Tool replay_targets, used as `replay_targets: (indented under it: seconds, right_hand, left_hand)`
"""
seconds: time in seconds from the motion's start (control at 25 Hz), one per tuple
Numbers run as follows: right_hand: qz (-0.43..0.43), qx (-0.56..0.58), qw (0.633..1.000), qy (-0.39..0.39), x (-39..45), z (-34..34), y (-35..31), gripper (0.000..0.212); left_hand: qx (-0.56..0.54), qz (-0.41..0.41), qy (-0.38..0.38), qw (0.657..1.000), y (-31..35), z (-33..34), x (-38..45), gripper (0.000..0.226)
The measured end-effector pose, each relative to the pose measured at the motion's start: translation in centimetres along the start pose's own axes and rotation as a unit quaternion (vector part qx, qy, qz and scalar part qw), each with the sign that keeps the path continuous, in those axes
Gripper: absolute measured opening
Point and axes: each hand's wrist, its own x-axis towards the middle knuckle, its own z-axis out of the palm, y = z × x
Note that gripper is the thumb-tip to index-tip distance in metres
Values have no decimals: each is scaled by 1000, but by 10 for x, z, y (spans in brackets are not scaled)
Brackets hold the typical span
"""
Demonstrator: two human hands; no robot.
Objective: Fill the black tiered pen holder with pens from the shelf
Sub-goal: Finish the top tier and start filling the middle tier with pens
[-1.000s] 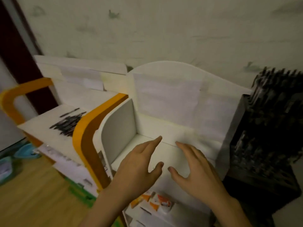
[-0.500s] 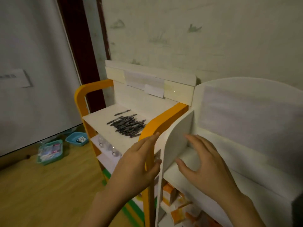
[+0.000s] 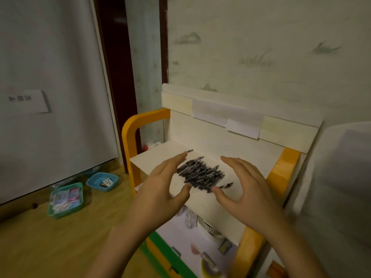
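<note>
Nearest to you, your left hand (image 3: 160, 189) and right hand (image 3: 244, 189) hang side by side over the front of the shelf, palms facing each other, fingers (image 3: 176, 161) spread wide and holding nothing. Half a second ago those same hands were against the white side panel of the neighbouring unit; since then your view has swung left, and they now bracket the target from either side.

Between them, on the pale white top shelf (image 3: 152, 159) of the orange-framed rack, lies the loose heap of dark pens (image 3: 200, 174). A stray pen (image 3: 226, 185) sits just beside the heap near your right thumb, and another pokes out at the far edge by your left fingertips. Whether any fingertip already touches a pen I cannot tell through the blur.

The shift looks like the end of the reach: a two-handed scoop seems the likely next step. The pens lie at mixed angles, so squeezing in from both sides may push some off the front lip.

The black tiered pen holder is out of view now; a second ago it stood far to your right, so a gathered bunch must travel back that way.

On the wooden floor (image 3: 60, 237) to the left sit a green plastic basket (image 3: 65, 199) and a blue plastic basket (image 3: 102, 181).
</note>
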Motion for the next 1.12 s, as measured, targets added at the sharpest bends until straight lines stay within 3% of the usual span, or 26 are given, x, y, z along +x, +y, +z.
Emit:
replay_targets:
  seconds: [0.2,0.44,0.76,0.92,1.12]
  right_hand:
    - [40,-52,998,7,44,46,4,69]
    - [94,-79,992,-33,91,116,62,71]
    - [158,-107,975,-109,150,194,131,73]
    - [189,-137,963,-134,158,213,148,72]
    - [256,-152,944,-141,159,228,160,73]
  left_hand:
    - [-29,32,-29,999,-61,5,49,70]
    - [-23,30,-86,996,-135,61,114,70]
    - [-22,-61,-196,978,-232,156,182,68]
    - [36,-140,-254,956,-270,197,192,67]
    - [120,-198,-330,915,-298,235,208,89]
